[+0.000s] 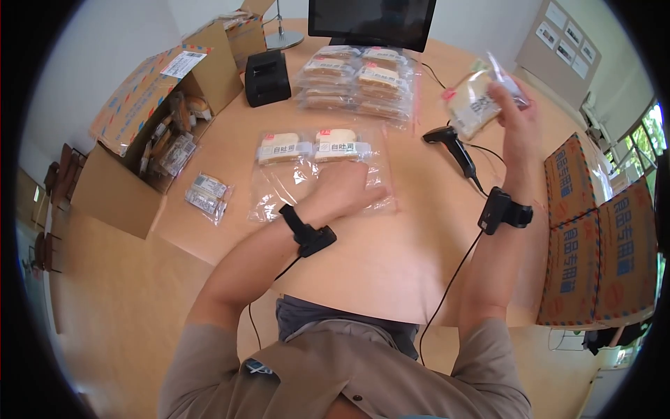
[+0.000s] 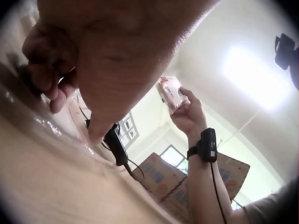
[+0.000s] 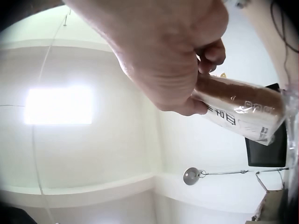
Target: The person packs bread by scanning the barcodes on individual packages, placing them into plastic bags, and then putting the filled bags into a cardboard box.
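My right hand grips a packaged slice of white bread by one end, raised above the right side of the table. In the right wrist view the brown crust and printed label of the bread show through its clear wrapper. Two more white bread packs lie side by side at the top of a large clear plastic bag on the table. My left hand rests on the lower part of that bag, just below the packs, its thumb spread away from bent fingers.
A barcode scanner lies right of the bag. Behind stand stacked bagged breads, a black printer and a monitor. An open carton with packaged baked goods is at left, a small pack beside it. Cartons stand at right.
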`<control>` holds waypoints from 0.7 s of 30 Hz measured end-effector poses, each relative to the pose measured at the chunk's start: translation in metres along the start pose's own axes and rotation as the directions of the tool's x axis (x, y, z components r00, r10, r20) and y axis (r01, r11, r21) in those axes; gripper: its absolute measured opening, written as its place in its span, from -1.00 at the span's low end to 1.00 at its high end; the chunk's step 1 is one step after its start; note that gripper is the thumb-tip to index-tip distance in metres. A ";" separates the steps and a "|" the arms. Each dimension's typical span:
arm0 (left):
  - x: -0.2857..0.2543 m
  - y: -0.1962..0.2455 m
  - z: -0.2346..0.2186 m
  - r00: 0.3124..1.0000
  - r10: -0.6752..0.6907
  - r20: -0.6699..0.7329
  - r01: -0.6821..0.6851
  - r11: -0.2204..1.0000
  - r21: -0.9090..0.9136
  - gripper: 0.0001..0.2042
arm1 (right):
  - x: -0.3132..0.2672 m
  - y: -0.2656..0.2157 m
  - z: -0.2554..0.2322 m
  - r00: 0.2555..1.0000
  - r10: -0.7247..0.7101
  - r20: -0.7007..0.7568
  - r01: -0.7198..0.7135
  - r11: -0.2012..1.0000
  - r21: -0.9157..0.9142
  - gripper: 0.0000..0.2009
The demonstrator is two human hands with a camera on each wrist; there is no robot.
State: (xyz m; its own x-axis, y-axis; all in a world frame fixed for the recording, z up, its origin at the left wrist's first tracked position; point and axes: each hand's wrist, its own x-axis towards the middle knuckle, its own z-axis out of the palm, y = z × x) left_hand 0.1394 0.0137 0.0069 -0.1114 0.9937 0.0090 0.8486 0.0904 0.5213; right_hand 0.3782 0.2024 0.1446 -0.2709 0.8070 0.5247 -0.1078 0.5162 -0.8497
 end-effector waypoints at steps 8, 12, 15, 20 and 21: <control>0.005 -0.010 0.019 0.976 0.103 -0.190 -0.078 0.988 0.135 -0.66 | 0.010 0.026 -0.041 0.977 0.210 -0.047 -0.204 0.974 0.101 -0.68; 0.005 -0.013 0.013 0.986 0.050 -0.159 -0.040 0.997 0.066 -0.68 | 0.002 0.020 -0.025 0.931 0.337 0.140 -0.333 0.941 -0.054 -0.59; 0.001 -0.003 -0.003 0.986 0.005 -0.166 -0.004 1.000 0.009 -0.66 | -0.010 0.007 0.001 0.850 0.427 0.309 -0.399 0.904 -0.152 -0.50; -0.002 0.005 -0.025 0.965 0.002 -0.261 -0.016 0.999 -0.050 -0.65 | -0.022 0.005 0.037 0.739 0.512 0.438 -0.446 0.859 -0.252 -0.38; -0.002 0.006 -0.026 0.954 -0.019 -0.298 0.003 0.999 -0.054 -0.67 | -0.025 0.004 0.042 0.742 0.505 0.440 -0.439 0.863 -0.250 -0.38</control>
State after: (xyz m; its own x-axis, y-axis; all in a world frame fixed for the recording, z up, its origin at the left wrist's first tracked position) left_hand 0.1310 0.0106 0.0324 -0.2770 0.9271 0.2527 0.8188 0.0901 0.5670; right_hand 0.3445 0.1724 0.1264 -0.6765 0.7337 -0.0629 0.2648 0.1626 -0.9505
